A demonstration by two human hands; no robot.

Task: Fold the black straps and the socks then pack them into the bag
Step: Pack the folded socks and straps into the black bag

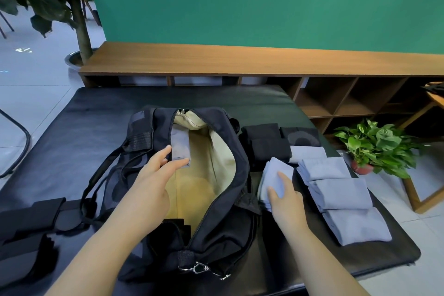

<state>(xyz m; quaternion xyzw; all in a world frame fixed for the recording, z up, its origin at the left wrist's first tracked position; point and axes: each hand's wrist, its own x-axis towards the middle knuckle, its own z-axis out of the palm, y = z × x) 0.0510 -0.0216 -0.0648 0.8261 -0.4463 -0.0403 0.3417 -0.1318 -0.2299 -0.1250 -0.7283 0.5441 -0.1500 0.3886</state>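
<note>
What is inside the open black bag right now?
The bag shows pale lining, one folded light-blue sock that the left hand is placing at the far end, and something black at the near end. Anything beneath stays hidden.

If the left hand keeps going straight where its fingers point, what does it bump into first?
Probably the folded blue sock that the left hand already pinches inside the open bag. Past it comes the bag's cream lining, though depth is hard to judge.
</note>
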